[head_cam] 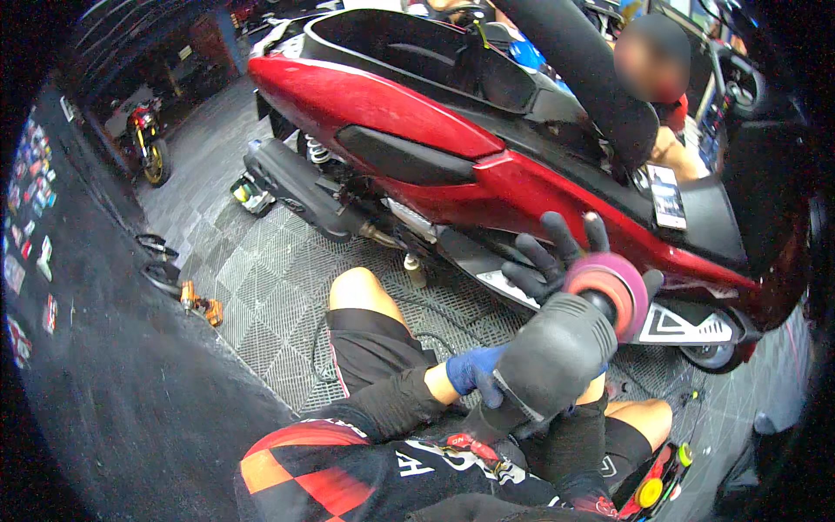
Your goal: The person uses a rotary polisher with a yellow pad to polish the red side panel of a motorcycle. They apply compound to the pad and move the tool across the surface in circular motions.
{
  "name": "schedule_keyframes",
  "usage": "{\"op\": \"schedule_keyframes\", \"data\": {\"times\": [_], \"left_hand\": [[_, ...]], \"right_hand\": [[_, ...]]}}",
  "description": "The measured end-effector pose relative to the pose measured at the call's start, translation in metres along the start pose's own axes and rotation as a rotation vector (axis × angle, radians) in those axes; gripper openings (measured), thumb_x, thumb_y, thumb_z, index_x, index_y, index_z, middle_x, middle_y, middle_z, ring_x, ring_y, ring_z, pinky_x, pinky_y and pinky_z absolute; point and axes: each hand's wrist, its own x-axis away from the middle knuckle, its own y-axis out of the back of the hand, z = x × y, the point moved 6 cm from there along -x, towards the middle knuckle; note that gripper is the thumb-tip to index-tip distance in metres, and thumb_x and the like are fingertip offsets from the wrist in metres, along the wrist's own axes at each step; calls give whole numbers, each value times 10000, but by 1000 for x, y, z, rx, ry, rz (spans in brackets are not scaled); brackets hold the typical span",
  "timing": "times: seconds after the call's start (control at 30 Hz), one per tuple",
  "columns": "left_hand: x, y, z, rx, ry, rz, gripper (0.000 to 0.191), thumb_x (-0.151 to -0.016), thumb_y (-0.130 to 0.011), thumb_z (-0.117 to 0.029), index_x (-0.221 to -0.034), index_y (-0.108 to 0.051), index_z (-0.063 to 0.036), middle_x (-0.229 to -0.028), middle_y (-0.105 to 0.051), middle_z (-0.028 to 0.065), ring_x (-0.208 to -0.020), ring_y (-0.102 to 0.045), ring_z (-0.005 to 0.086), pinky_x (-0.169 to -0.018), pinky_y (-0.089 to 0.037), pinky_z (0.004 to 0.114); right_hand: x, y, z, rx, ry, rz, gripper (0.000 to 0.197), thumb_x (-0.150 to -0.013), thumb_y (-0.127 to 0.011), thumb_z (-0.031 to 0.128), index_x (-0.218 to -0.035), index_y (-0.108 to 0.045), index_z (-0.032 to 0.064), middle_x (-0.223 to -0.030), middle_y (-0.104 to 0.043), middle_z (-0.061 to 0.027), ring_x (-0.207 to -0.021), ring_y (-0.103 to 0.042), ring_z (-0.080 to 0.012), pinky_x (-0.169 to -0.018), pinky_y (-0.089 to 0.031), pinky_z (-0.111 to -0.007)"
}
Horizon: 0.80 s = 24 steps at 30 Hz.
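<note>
My left hand, in a blue glove with dark coated fingers, grips a black electric polisher near its body. The polisher points up and away, and its round orange and purple pad looks blurred. Behind the pad my right hand, also gloved, has its fingers spread and its palm towards the pad; whether they touch cannot be told. The polisher hides its wrist. Beyond both hands stands a red and black scooter, with its seat raised.
Across the scooter is another person, face blurred. A smartphone lies on the scooter. An orange cordless drill is by the dark wall at left. A tray with colourful items is at lower right. A cable crosses the tiled floor.
</note>
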Motion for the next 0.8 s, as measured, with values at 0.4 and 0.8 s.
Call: {"op": "schedule_keyframes", "data": {"times": [0.4,0.8], "left_hand": [[-25,-48,-82,-281,-344,191,989,-426,-912,-197,-1276,-434,-29,-1172,-580,94,-1055,-539,184,-921,-417,352],[-92,-79,5,-1042,512,334,630,-582,-765,-376,-1051,-523,-32,-806,-630,182,-750,-622,376,-658,-502,445]], "right_hand": [[28,-44,29,460,374,-57,346,-862,-500,468,-730,-476,149,-849,-494,-21,-754,-420,-197,-685,-409,-393],[331,-114,302,2595,1578,-1409,273,-920,-457,311,-834,-564,74,-849,-544,-83,-803,-507,-240,-746,-402,-367]]}}
